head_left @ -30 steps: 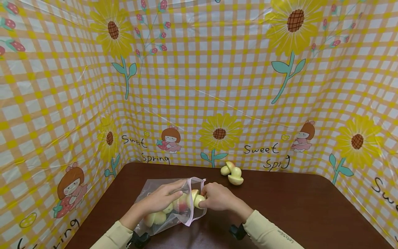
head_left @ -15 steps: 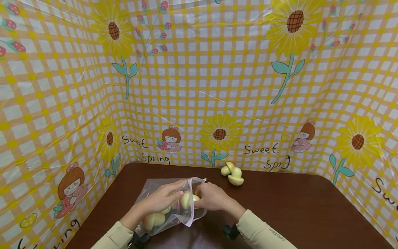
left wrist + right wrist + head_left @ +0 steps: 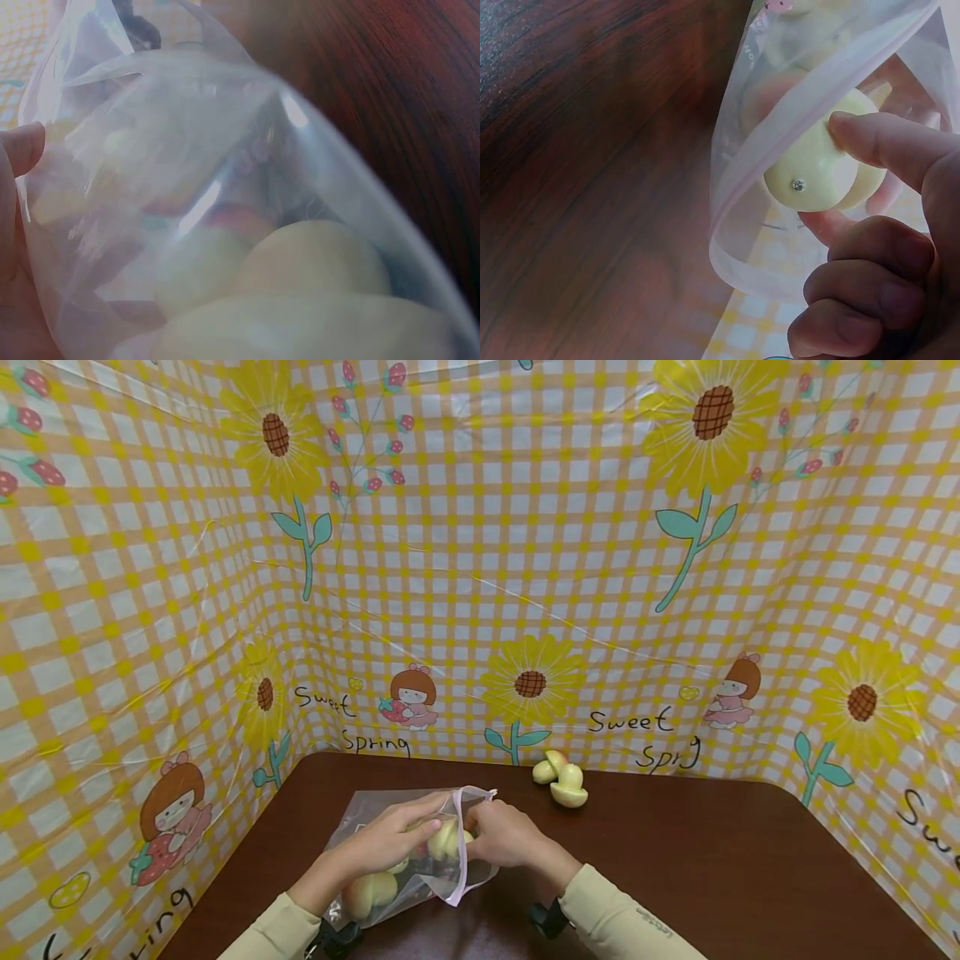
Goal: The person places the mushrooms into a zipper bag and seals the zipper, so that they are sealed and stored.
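A clear plastic zip bag [image 3: 341,827] with a pale pink band round its mouth lies on its side, mouth toward the right. Several pale yellow toy mushrooms [image 3: 371,893] with reddish patches show through the plastic. My left hand [image 3: 390,839] rests along the top of the bag, fingers straight toward the mouth and thumb apart. My right hand [image 3: 502,833] reaches into the mouth and pinches a toy mushroom [image 3: 810,172] between thumb and fingers. In the right wrist view its rounded end shows a small metal screw; the far side is hidden.
Two more toy mushrooms [image 3: 568,787] lie near the back edge of the dark brown table [image 3: 675,860]. A checked sunflower-print cloth [image 3: 495,568] hangs as walls behind and at both sides. A dark wrist camera [image 3: 550,920] sits at the right wrist.
My right hand has moved left, carrying the pinched toy mushroom deeper through the bag's mouth. The left hand and the two mushrooms at the back stay put.
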A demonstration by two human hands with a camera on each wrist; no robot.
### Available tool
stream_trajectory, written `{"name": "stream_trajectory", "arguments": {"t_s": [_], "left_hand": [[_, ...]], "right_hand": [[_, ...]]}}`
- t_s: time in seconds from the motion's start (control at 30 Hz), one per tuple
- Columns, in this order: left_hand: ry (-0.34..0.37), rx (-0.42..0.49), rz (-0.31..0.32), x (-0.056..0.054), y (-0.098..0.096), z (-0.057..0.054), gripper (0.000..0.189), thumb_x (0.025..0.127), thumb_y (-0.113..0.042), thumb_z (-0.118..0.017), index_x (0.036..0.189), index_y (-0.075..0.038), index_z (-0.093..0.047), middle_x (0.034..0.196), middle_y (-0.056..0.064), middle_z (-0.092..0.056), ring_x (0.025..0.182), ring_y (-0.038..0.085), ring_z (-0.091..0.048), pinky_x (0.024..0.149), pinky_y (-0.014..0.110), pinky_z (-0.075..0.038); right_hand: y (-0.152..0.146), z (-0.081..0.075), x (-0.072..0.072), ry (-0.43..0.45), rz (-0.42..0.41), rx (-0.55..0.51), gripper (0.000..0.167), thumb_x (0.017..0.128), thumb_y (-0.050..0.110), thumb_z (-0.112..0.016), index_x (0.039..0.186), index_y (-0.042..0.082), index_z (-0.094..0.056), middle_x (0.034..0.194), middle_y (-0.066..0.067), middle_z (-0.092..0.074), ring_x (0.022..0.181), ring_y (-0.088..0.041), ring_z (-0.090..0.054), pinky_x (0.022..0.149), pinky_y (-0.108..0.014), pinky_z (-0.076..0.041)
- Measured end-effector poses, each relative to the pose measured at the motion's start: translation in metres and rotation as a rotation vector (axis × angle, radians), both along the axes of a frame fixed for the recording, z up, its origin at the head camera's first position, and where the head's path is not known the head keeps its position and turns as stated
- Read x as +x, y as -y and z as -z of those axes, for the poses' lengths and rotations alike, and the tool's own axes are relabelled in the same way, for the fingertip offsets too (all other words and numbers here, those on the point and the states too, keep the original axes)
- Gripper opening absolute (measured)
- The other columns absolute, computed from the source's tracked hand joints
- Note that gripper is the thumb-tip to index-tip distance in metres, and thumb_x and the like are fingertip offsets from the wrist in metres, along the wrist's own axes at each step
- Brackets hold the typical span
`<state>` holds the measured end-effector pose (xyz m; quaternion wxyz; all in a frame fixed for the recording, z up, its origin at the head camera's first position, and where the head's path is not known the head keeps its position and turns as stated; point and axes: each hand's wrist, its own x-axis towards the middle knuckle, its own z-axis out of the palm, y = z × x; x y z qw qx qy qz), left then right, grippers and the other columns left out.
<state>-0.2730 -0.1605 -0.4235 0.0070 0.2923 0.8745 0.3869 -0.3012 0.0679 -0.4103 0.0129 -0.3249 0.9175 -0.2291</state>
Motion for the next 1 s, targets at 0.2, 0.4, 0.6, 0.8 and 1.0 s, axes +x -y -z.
{"name": "stream_trajectory", "arguments": {"t_s": [0.2, 0.4, 0.6, 0.8, 1.0], "left_hand": [[-0.013, 0.003, -0.001, 0.0, 0.001, 0.0, 0.051, 0.108, -0.035, -0.046, 0.156, -0.021, -0.039, 0.161, 0.002, -0.038, 0.148, 0.02, -0.035, 0.117, 0.052, -0.035], [-0.024, -0.01, 0.001, -0.001, 0.001, 0.0, 0.051, 0.108, -0.035, -0.046, 0.156, -0.023, -0.038, 0.16, 0.002, -0.039, 0.148, 0.021, -0.034, 0.118, 0.053, -0.032], [-0.035, -0.017, 0.008, -0.002, 0.002, -0.002, 0.052, 0.108, -0.038, -0.045, 0.157, -0.021, -0.038, 0.16, 0.0, -0.038, 0.148, 0.02, -0.034, 0.119, 0.052, -0.032], [-0.041, -0.013, 0.011, -0.002, 0.004, -0.002, 0.053, 0.108, -0.04, -0.044, 0.157, -0.022, -0.036, 0.161, 0.001, -0.037, 0.15, 0.022, -0.032, 0.119, 0.053, -0.03], [-0.027, -0.005, 0.0, -0.002, 0.005, -0.004, 0.054, 0.107, -0.041, -0.045, 0.157, -0.021, -0.037, 0.161, 0.002, -0.037, 0.15, 0.026, -0.031, 0.119, 0.054, -0.029]], "right_hand": [[0.005, 0.002, -0.002, 0.024, 0.011, 0.012, 0.02, 0.077, 0.027, -0.08, 0.065, 0.019, -0.066, 0.054, 0.013, -0.047, 0.052, -0.006, -0.045, 0.045, -0.025, -0.037], [0.009, 0.005, -0.001, 0.037, 0.048, 0.021, 0.021, 0.076, 0.022, -0.077, 0.064, 0.018, -0.06, 0.055, 0.01, -0.045, 0.052, -0.009, -0.047, 0.045, -0.027, -0.04], [0.015, 0.01, -0.004, 0.017, 0.051, 0.025, 0.025, 0.076, 0.023, -0.077, 0.062, 0.018, -0.057, 0.057, 0.008, -0.049, 0.053, -0.01, -0.046, 0.046, -0.029, -0.041], [0.021, 0.013, -0.003, 0.018, 0.033, 0.027, 0.035, 0.078, 0.025, -0.08, 0.056, 0.018, -0.053, 0.055, 0.008, -0.048, 0.051, -0.01, -0.044, 0.044, -0.028, -0.04], [0.018, 0.014, -0.005, 0.032, -0.009, 0.003, 0.028, 0.076, 0.023, -0.082, 0.06, 0.017, -0.059, 0.054, 0.01, -0.047, 0.048, -0.007, -0.043, 0.043, -0.025, -0.038]]}}
